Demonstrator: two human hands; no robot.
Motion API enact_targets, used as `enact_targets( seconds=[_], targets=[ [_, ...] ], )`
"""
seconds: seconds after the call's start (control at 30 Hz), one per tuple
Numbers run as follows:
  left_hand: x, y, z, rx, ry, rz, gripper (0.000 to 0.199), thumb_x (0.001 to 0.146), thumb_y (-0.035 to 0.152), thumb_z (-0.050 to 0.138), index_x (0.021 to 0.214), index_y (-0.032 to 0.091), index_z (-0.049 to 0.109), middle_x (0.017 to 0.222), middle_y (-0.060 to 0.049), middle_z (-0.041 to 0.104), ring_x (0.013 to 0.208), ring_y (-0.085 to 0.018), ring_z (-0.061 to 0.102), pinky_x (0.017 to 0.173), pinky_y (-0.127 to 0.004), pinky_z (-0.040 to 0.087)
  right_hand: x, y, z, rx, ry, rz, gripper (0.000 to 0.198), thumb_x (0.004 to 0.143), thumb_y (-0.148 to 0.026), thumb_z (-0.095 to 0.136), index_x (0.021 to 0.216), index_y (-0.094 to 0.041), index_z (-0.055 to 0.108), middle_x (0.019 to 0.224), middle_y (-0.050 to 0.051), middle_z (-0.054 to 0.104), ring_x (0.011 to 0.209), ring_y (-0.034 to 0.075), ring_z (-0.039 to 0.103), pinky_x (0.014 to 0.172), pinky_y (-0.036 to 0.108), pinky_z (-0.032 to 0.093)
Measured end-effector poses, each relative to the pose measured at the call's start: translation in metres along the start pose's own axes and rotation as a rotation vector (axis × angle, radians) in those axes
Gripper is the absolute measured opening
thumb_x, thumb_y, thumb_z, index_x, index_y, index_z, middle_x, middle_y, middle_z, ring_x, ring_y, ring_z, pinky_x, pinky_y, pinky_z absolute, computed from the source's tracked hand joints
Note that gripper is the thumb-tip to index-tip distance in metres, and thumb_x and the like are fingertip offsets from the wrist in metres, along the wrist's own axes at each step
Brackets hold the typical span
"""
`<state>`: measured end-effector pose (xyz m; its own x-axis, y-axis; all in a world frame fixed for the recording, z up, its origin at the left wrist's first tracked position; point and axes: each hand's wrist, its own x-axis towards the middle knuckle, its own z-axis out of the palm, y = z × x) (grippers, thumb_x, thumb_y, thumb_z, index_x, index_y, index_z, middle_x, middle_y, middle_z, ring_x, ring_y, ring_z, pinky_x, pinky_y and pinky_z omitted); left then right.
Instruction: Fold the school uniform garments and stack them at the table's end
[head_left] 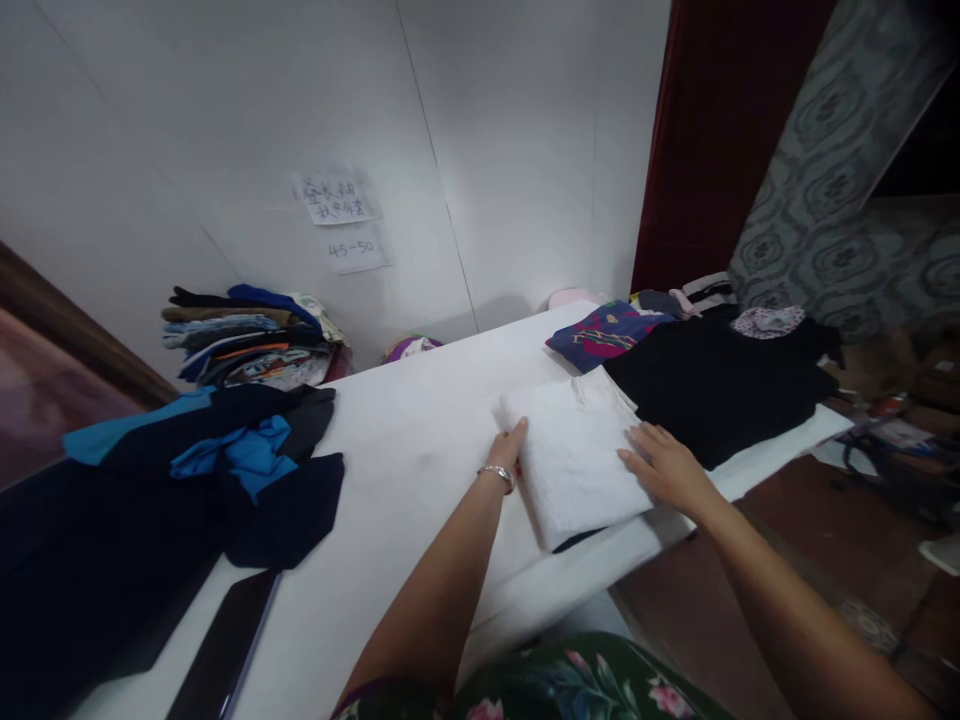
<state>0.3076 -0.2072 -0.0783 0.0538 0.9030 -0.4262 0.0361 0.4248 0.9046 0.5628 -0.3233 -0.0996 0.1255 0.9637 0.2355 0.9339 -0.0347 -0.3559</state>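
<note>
A white folded garment (581, 460) lies on the white-covered table (420, 470) in front of me, with a strip of dark fabric showing under its near edge. My left hand (510, 450), wearing a silver bracelet, grips the garment's left edge; its thumb shows while the other fingers are mostly hidden. On the right side, my right hand (664, 465) rests on the cloth with its fingers spread. Just beyond that hand, a black garment (720, 385) is spread out, touching a purple patterned garment (607, 335).
Dark navy and blue clothing (247, 470) covers the table's left part, beside a dark flat phone-like object (225, 645). A stack of folded clothes (251, 340) stands by the wall. Two handwritten paper notes (341, 200) hang above. Clutter (907, 430) lies at the right.
</note>
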Motion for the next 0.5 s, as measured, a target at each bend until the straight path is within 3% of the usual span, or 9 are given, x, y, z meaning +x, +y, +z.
enact_targets(
  seconds=[0.1,0.2,0.3,0.4,0.5],
  targets=[
    [-0.001,-0.008,0.008,-0.074,-0.099,-0.070,0.077,0.063,0.063,0.071,0.120,0.013,0.055,0.119,-0.019,0.063,0.103,-0.027,0.063,0.078,-0.035,0.054,0.000,0.018,-0.003,0.107,-0.060,0.194,0.064,0.087,-0.060,0.039,0.133,-0.016,0.051,0.137,0.013,0.049,0.127,0.030,0.045,0.104,0.043,0.036],
    [0.001,-0.007,0.013,-0.079,-0.072,-0.009,0.081,0.054,0.052,0.082,0.120,0.012,0.056,0.116,-0.018,0.064,0.103,-0.027,0.063,0.081,-0.034,0.054,0.005,0.018,-0.006,0.160,-0.110,0.307,0.070,0.084,-0.062,0.041,0.134,-0.013,0.050,0.135,0.013,0.051,0.123,0.031,0.049,0.103,0.043,0.038],
    [0.000,0.000,0.007,-0.112,-0.010,0.022,0.071,0.056,0.044,0.083,0.113,0.009,0.059,0.115,-0.019,0.065,0.100,-0.027,0.064,0.081,-0.033,0.054,0.008,0.000,-0.007,0.214,-0.107,0.346,0.066,0.083,-0.058,0.046,0.130,-0.012,0.055,0.132,0.014,0.054,0.120,0.031,0.051,0.103,0.042,0.038],
    [-0.005,0.012,-0.024,-0.133,0.039,0.057,0.061,0.059,0.040,0.082,0.106,0.008,0.061,0.110,-0.019,0.067,0.093,-0.027,0.066,0.075,-0.033,0.056,0.003,-0.029,-0.001,0.322,-0.059,0.246,0.060,0.082,-0.055,0.049,0.126,-0.015,0.059,0.129,0.013,0.057,0.119,0.030,0.053,0.101,0.041,0.041],
    [-0.013,0.019,-0.077,-0.094,0.072,0.126,0.056,0.058,0.038,0.083,0.102,0.010,0.063,0.102,-0.017,0.070,0.085,-0.026,0.068,0.069,-0.032,0.056,-0.009,-0.063,0.014,0.427,-0.055,0.006,0.056,0.084,-0.053,0.048,0.126,-0.018,0.058,0.131,0.011,0.055,0.121,0.026,0.051,0.101,0.040,0.041]
  ],
)
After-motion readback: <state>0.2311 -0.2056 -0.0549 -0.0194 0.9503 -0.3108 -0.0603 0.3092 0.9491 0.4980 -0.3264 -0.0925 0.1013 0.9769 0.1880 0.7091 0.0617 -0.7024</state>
